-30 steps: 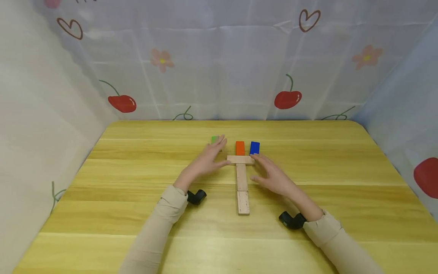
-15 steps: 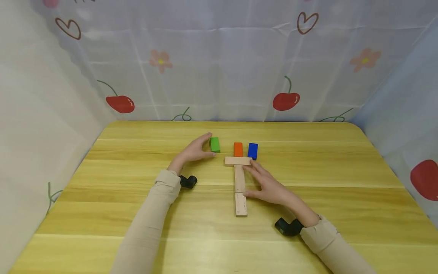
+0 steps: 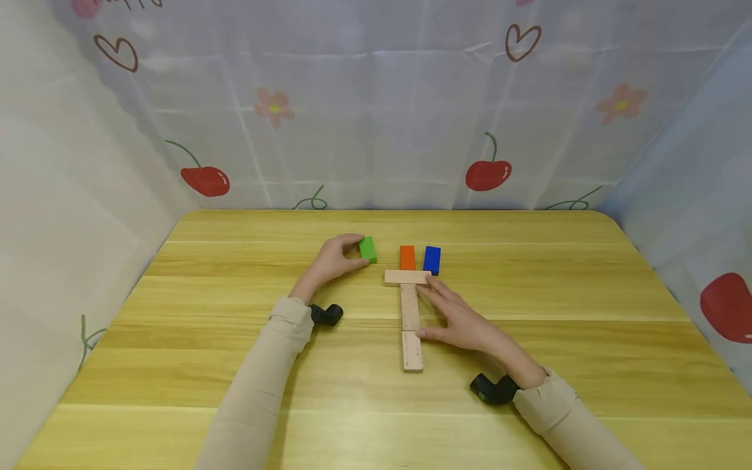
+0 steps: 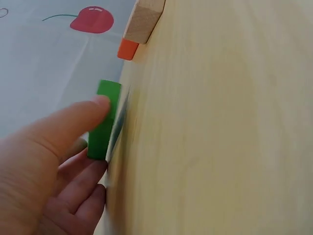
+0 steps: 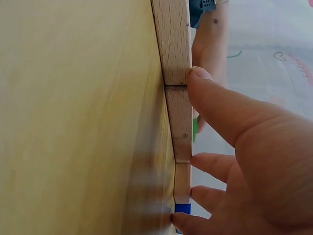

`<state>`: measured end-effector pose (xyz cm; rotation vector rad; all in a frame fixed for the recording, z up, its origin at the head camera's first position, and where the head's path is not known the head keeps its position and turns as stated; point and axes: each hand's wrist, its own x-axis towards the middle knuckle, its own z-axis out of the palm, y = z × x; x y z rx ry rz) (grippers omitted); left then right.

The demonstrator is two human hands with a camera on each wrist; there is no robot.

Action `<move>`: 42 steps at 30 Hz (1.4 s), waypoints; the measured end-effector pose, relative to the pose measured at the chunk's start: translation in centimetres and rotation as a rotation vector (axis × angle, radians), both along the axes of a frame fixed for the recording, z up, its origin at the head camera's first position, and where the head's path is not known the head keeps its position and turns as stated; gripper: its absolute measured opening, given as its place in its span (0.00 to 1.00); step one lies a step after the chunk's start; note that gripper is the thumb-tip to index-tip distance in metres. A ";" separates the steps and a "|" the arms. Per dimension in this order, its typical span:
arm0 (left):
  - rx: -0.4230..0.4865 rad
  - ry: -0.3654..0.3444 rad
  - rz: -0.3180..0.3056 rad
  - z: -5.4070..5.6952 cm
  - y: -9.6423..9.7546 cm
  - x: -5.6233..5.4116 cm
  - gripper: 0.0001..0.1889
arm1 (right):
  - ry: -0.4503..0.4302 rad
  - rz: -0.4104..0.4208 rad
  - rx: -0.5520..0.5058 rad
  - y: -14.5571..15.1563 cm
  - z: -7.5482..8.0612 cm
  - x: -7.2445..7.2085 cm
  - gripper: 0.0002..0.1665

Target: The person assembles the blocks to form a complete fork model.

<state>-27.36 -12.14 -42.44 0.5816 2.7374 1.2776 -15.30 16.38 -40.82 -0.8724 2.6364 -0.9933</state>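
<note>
A green block (image 3: 367, 250) is pinched between the thumb and fingers of my left hand (image 3: 336, 258); in the left wrist view, the thumb presses on the face of the green block (image 4: 103, 132). Two plain wooden blocks lie end to end, a farther one (image 3: 409, 305) and a nearer one (image 3: 412, 352). A third wooden block (image 3: 402, 277) lies crosswise at their far end, forming a T. My right hand (image 3: 461, 321) rests its spread fingertips on this arrangement, thumb close to the joint between the two lengthwise blocks.
Just beyond the crosswise block lie an orange block (image 3: 407, 257) and, to its right, a blue block (image 3: 431, 260). They all sit on a wood-grain table (image 3: 176, 365). Behind it hangs a printed curtain (image 3: 376, 130). Black devices (image 3: 495, 390) are worn at both wrists.
My left hand has gone from over the green block to its left side and taken hold of it, tilting it slightly. My right thumb has come down to the wooden blocks.
</note>
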 end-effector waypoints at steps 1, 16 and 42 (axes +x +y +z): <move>0.028 -0.014 0.007 0.0 0.2 0.0 0.31 | 0.002 -0.001 0.000 0.0 0.0 0.0 0.48; -0.030 0.059 -0.012 -0.1 2.0 0.6 0.31 | 0.041 0.008 0.016 -0.6 -0.2 -0.4 0.48; -0.043 0.009 -0.075 -0.2 1.5 1.3 0.32 | 0.017 0.003 0.036 -1.0 -0.1 -0.6 0.48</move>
